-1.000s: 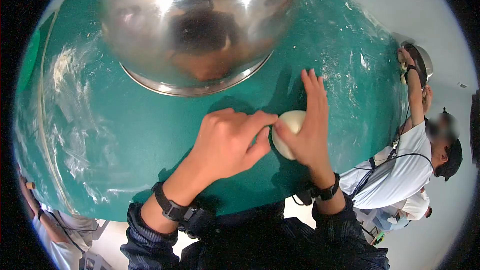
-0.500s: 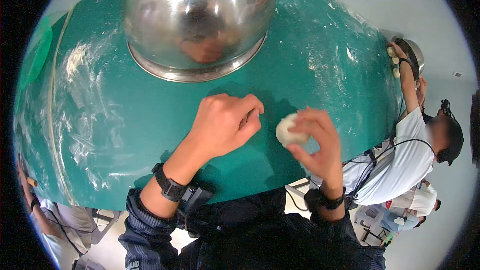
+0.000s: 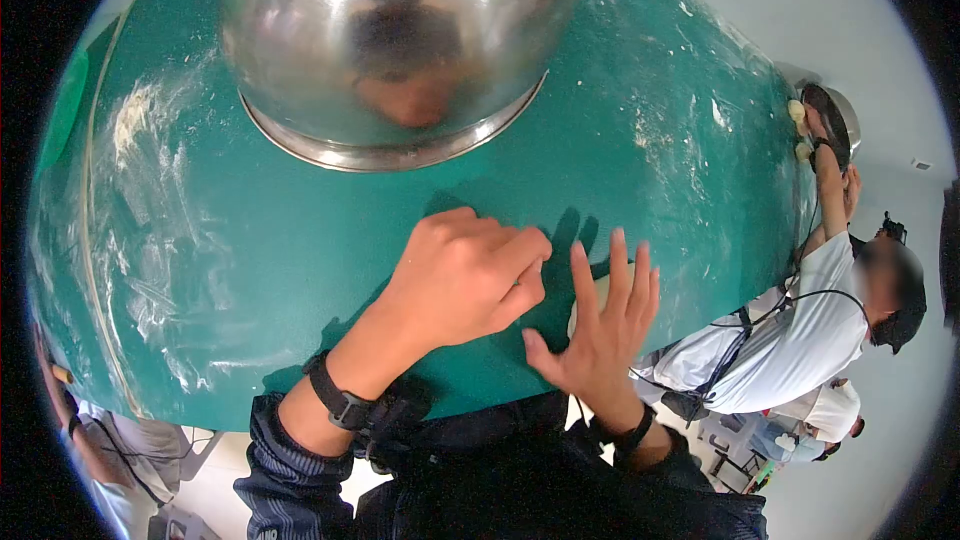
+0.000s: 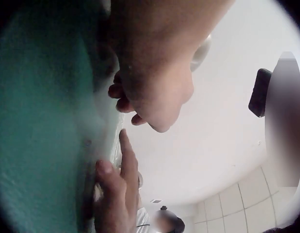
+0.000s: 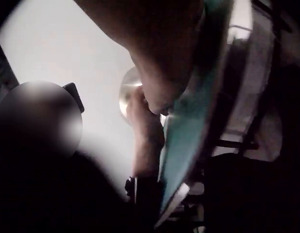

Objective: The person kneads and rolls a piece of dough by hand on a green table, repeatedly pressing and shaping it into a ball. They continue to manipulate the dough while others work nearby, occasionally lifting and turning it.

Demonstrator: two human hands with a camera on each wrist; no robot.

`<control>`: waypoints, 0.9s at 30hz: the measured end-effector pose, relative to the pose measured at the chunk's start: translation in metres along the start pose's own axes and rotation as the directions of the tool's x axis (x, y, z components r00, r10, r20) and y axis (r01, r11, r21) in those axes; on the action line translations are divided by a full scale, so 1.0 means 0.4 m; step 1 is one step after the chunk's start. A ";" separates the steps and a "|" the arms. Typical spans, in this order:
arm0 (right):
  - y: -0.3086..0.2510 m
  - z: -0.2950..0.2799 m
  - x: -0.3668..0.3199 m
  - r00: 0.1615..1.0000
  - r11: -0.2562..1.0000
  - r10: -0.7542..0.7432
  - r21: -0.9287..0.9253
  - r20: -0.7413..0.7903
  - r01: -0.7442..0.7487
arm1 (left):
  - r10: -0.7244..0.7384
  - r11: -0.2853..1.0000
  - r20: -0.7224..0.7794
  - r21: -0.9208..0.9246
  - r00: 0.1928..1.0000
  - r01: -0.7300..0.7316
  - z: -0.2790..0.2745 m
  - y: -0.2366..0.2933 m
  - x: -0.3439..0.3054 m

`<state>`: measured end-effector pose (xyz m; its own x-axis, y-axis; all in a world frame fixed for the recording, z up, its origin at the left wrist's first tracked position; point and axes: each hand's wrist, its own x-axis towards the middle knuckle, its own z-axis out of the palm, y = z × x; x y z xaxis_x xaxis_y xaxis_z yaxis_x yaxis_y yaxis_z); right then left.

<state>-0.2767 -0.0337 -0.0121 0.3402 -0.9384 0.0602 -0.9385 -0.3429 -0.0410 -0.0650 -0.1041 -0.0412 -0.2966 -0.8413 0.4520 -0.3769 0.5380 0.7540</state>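
Note:
A pale dough ball sits on the green table, mostly hidden under my right hand. That hand's fingers are straight and spread, with the thumb held out to the left. Just left of it is my left hand, its fingers curled in towards the palm and its knuckles up; no object shows in it. In the left wrist view, the curled fingertips stay close over the table. The right wrist view is dark and shows no dough.
A large shiny metal basin stands beyond my hands. White flour smears mark the table's left side. At the far right, another person reaches towards a dark pan beside small dough pieces. A green object shows at the left edge.
My right hand held the dough ball with bent fingers half a second ago; now its fingers are spread flat over it. My left hand stays curled and has shifted slightly nearer the right.

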 end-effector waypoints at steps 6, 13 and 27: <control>0.042 -0.007 0.250 0.986 0.981 -0.163 0.108 0.023 0.160 | -0.035 0.999 0.027 0.006 0.999 0.035 -0.009 -0.005 0.005; 0.093 0.019 0.405 0.972 0.840 -0.217 0.489 -0.090 0.233 | -0.116 0.992 -0.045 -0.059 0.992 0.113 -0.026 -0.019 0.002; 0.070 -0.001 0.011 0.903 0.857 0.256 0.512 -0.344 -0.048 | -0.110 0.994 -0.043 -0.012 0.993 0.110 -0.015 -0.010 0.003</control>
<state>-0.3015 -0.0472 -0.0124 0.0463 -0.9209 0.3870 -0.7907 -0.2705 -0.5491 -0.0584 -0.1074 -0.0408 -0.2152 -0.8969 0.3864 -0.3967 0.4418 0.8047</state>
